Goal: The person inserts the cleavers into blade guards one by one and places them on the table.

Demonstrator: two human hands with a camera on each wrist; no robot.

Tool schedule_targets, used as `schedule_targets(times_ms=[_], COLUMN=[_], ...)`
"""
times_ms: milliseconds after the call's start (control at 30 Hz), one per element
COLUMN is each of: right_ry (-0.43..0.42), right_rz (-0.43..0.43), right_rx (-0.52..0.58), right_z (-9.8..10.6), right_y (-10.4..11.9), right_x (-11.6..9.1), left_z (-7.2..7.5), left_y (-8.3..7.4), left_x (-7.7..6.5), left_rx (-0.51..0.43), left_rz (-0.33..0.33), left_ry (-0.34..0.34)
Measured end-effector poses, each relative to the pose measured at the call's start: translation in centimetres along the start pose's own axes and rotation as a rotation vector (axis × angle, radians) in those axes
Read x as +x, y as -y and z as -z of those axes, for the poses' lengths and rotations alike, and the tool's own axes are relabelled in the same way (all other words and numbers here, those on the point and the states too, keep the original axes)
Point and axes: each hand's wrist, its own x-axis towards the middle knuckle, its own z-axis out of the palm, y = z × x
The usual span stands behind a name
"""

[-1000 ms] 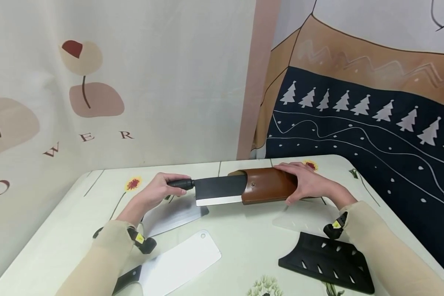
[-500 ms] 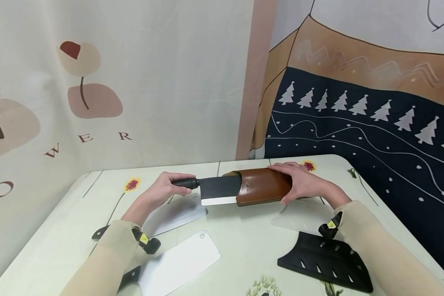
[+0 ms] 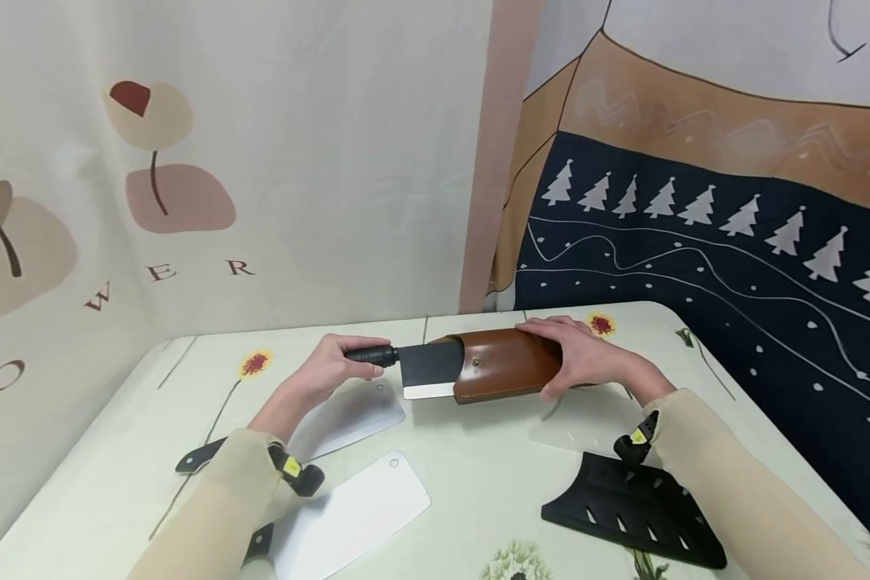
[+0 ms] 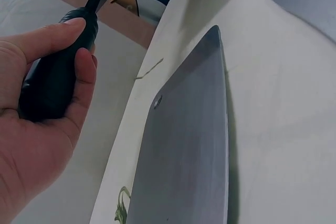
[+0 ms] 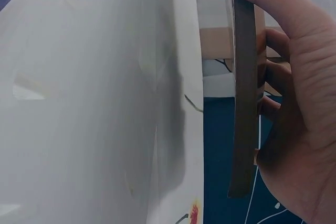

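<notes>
A cleaver (image 3: pixel 431 364) with a black blade and bright edge is held above the table, its far part inside a brown leather sheath (image 3: pixel 509 366). My left hand (image 3: pixel 331 368) grips the cleaver's black handle (image 4: pixel 50 80), thumb along it. The sheath's right end is held by my right hand (image 3: pixel 580 354), thumb at the lower edge and fingers over the top. Only the part of the blade near the handle shows; the sheath hides the rest. In the right wrist view, the sheath's narrow edge (image 5: pixel 244 98) stands between thumb and fingers.
Beneath my left arm lie two more cleavers, one farther back (image 3: pixel 355 419) and one nearer (image 3: pixel 351 515). On the right are a black slotted blade guard (image 3: pixel 634 511) and a translucent white guard (image 3: pixel 587 423). Curtains hang behind the flowered tabletop (image 3: pixel 471 483).
My left hand has moved right, pushing the cleaver deeper into the sheath; less blade shows now. The sheath and right hand have shifted slightly left in the view.
</notes>
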Motion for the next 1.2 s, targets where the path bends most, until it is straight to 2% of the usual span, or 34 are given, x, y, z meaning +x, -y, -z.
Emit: schedule_targets(times_ms=[200,400,600,1000,1200], right_ry=[0.01,0.016,0.03,0.04,0.046], right_rz=[-0.001,-0.009,-0.009,-0.025,-0.039], right_rx=[0.011,0.002,0.003,0.002,-0.007], right_z=[-0.2,-0.7,-1.1,-1.9,-2.2], right_y=[0.4,0.9,1.7,1.3,1.2], right_x=[0.5,1.0,1.7,2.1,2.5], left_z=[-0.5,-1.7,-2.7,-3.5,-3.9], left_y=[0.0,-0.5,-0.8,-0.5,-0.5], left_x=[0.2,0.7,1.2,1.5,1.8], left_rx=[0.003,-0.002,0.045,0.062,0.045], left_rz=[0.005,0.03,0.045,0.036,0.06], left_ry=[-0.006,-0.038,-0.055,-0.089,-0.11])
